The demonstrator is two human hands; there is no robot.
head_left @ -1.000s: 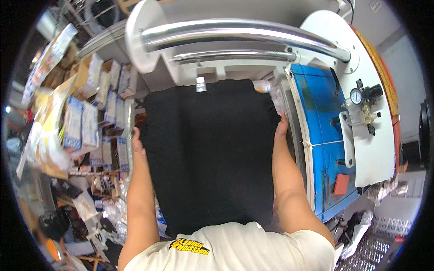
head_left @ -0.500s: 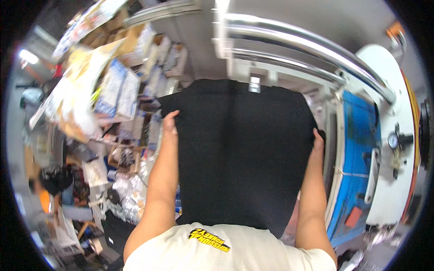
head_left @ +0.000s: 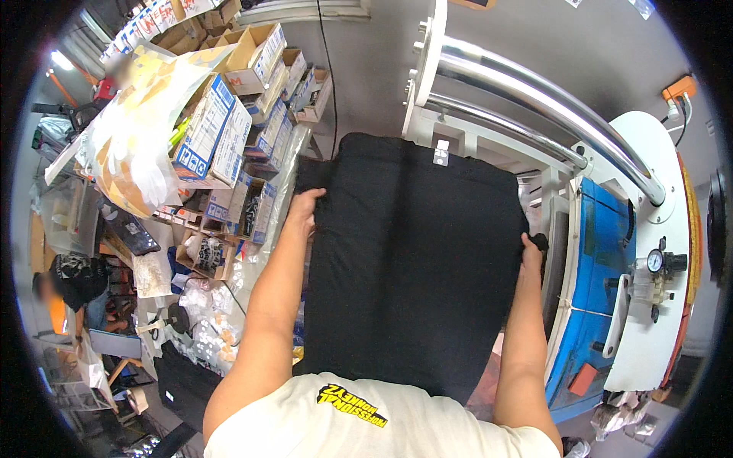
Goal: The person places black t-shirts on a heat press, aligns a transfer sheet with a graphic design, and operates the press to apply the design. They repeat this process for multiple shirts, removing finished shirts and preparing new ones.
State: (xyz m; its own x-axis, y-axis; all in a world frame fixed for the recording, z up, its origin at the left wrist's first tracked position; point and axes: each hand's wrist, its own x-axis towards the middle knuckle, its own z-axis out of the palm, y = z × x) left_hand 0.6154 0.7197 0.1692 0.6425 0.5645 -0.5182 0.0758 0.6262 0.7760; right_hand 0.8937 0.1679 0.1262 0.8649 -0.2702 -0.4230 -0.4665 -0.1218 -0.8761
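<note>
1. Left hand [head_left: 305, 208]: one, clamped on the garment's left edge, thumb uppermost, fingers partly hidden; it was well apart from the other hand.
2. Garment [head_left: 416, 267]: one, black, spread between both hands in front of the wearer's pale shirt [head_left: 443, 408]. The long axis ran away from the chest, the far end leaning slightly right. A white label [head_left: 441, 153] marked the far edge, which pointed toward the wall; the near edge met the shirt. What lay beneath the cloth was hidden, so whether it rested on a surface could not be told.
3. Right hand [head_left: 530, 250]: one, clamped on the garment's right edge, where the cloth stood bunched beside the thumb.
4. Co-worker [head_left: 80, 282]: one, far left, in a black top.
5. Plastic sheet [head_left: 141, 164]: patterned, draped to the left of stacked boxes.
6. Boxes [head_left: 205, 149]: several, cardboard, some blue and white, some open-topped.
7. Dark cloth [head_left: 187, 382]: one, lower left, near crumpled clear wrapping [head_left: 202, 313].
8. Wall [head_left: 374, 76]: grey, with a black cable [head_left: 328, 76] hanging down it.
9. Bars [head_left: 550, 95]: chrome, two, beyond the garment at right.
10. Blue panel [head_left: 599, 267]: crossed by string [head_left: 592, 311]; red block [head_left: 582, 379] upon it.
11. White plate [head_left: 649, 351]: rightmost, bearing a round gauge [head_left: 655, 260].
</note>
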